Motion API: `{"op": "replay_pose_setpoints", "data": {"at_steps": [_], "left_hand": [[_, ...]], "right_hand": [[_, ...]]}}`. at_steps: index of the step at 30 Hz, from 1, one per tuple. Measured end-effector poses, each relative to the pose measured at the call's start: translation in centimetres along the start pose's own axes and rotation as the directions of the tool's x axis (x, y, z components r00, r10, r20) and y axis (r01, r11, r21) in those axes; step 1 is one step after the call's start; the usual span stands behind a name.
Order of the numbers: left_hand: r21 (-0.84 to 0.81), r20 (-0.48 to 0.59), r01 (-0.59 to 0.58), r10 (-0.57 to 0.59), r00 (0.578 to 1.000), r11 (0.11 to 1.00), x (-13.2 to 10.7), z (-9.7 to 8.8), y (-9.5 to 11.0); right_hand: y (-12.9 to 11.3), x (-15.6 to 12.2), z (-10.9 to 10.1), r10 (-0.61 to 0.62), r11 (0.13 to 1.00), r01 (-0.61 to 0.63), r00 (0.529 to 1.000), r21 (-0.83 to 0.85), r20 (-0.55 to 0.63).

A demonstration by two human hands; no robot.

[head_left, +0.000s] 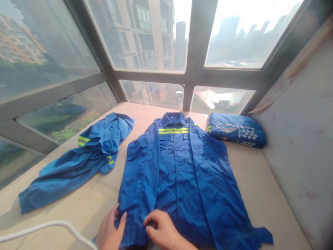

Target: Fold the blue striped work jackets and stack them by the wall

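A blue work jacket [179,180] lies front up and buttoned, collar away from me, with a yellow-green and grey reflective band across its chest. Its sleeves are laid down over the front. At the lower left edge of the jacket is my left hand [110,229], thumb and fingers apart, touching the cloth near the sleeve end. My right hand [163,229] has thumb and forefinger bent together in a pinch on the lower part of the same sleeve. The bottom hem is partly out of view.
A crumpled blue garment [85,159] with reflective strips lies at the left. A folded blue garment [236,130] with white print is at the back right, by the wall [304,149]. A white cable [52,224] curves across the lower left. Windows [145,38] stand behind.
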State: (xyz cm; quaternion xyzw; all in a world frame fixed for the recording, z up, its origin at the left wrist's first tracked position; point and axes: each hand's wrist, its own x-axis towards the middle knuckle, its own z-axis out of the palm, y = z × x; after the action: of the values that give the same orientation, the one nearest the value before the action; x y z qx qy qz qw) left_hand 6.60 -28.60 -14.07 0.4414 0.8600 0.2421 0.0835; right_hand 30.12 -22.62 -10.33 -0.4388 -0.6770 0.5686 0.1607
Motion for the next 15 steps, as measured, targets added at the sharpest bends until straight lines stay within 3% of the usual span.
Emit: {"op": "replay_pose_setpoints", "data": {"at_steps": [4,7,11,15], "left_hand": [[0.104,-0.029,-0.147,0.151,0.988,0.984,0.4,0.0,0.2],[0.231,-0.109,-0.279,0.310,0.944,0.932,-0.1,-0.2,1.0],[0.295,-0.147,-0.394,0.448,0.882,0.871,-1.3,0.3,3.4],[0.211,-0.075,-0.552,0.577,0.813,0.806,-1.8,2.5,7.2]], "right_hand": [[0.8,-1.1,-0.4,-0.021,1.000,0.021,1.000,-0.018,0.013],[1.8,-2.9,-2.6,-0.128,0.991,0.130,0.989,0.020,-0.080],[4.7,-5.8,-9.1,-0.140,0.990,0.144,0.929,-0.014,-0.343],[9.1,-7.9,-15.8,-0.217,0.947,0.054,0.834,-0.315,-0.508]]}}
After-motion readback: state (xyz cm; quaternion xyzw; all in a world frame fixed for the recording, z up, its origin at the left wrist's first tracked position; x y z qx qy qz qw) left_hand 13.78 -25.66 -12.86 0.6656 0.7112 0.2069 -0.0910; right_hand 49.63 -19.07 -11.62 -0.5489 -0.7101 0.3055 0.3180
